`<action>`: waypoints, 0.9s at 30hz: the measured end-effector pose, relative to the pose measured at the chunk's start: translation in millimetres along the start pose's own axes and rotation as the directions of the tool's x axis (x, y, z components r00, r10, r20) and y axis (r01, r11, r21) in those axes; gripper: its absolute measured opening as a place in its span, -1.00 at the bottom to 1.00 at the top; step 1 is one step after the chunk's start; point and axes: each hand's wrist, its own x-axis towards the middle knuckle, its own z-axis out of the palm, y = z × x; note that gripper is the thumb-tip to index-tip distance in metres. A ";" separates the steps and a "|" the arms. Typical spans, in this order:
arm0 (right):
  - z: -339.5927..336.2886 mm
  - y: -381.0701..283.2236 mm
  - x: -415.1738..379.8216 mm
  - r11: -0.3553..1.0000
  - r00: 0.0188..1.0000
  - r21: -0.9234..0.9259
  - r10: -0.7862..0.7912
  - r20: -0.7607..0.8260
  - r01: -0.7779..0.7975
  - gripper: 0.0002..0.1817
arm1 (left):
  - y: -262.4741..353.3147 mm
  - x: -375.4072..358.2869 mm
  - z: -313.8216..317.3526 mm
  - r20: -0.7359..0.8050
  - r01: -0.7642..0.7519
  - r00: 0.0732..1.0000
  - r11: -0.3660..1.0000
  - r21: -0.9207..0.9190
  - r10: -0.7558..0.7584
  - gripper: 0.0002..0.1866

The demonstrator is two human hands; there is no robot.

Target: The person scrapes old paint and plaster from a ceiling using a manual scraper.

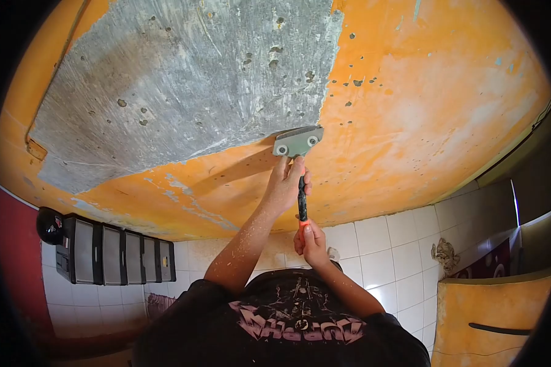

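A wide-bladed wall scraper point(298, 142) with a grey-green head and a black and orange handle rests its blade against the wall. The blade lies where bare grey plaster point(214, 79) meets the orange paint point(404, 134). Close behind the head, my left hand point(286, 177) is closed around the upper handle. Lower down, my right hand point(313, 243) grips the orange end of the handle. Paint flecks cling to my left forearm. The scraper's shadow falls on the wall to the left.
A drawer unit point(113, 251) with a black helmet point(50, 225) by it stands at lower left. White floor tiles point(392, 248) run below the wall. A crumpled cloth point(445, 255) lies on the right. An orange surface point(490, 312) fills the lower right. A thin pipe point(54, 76) runs up the wall at left.
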 end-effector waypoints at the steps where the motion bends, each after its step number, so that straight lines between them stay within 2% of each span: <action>1: 0.4 0.1 -1.4 1.000 1.000 0.006 0.004 0.000 -0.004 -0.53 | 1.0 -1.4 1.4 -0.009 0.003 1.000 1.000 0.013 -0.003 -0.73; 4: 0.6 -0.2 -2.4 0.998 0.999 0.047 0.032 0.000 -0.032 -0.51 | 3.6 -2.9 4.0 -0.007 0.001 1.000 1.000 0.026 -0.001 -0.65; 7: -1.1 -1.7 -5.0 0.999 0.999 0.017 0.032 0.012 -0.032 -0.50 | 2.0 -5.6 5.3 -0.038 0.007 0.999 1.000 0.005 -0.007 -0.66; 10: -3.0 -7.2 -3.2 0.999 0.999 0.027 0.043 0.011 -0.044 -0.49 | 5.8 -0.9 6.7 -0.018 0.002 1.000 0.999 0.032 -0.001 -0.75; 16: -5.3 -5.4 -4.9 0.998 0.998 0.036 0.050 0.029 -0.051 -0.48 | 2.3 -3.7 8.0 -0.043 -0.013 0.999 0.999 -0.030 0.011 -0.75; 19: -6.8 -13.8 0.0 1.000 1.000 -0.010 0.010 0.026 -0.010 -0.48 | 9.1 4.3 9.4 0.023 -0.009 1.000 1.000 0.012 0.009 -0.75; 22: -5.8 -10.2 -2.4 1.000 1.000 0.004 0.023 0.007 -0.023 -0.48 | 11.2 -0.2 9.4 0.012 0.003 1.000 1.000 0.011 -0.003 -0.74; 25: -8.4 -10.6 -3.2 1.000 0.999 0.005 0.011 0.039 -0.011 -0.48 | 6.1 -2.4 8.4 -0.033 0.004 0.999 1.000 0.021 -0.003 -0.61; 27: -9.7 -19.1 0.5 1.000 1.000 0.006 0.018 0.025 -0.019 -0.48 | 11.7 4.0 13.3 -0.002 0.005 1.000 1.000 0.014 -0.005 -0.62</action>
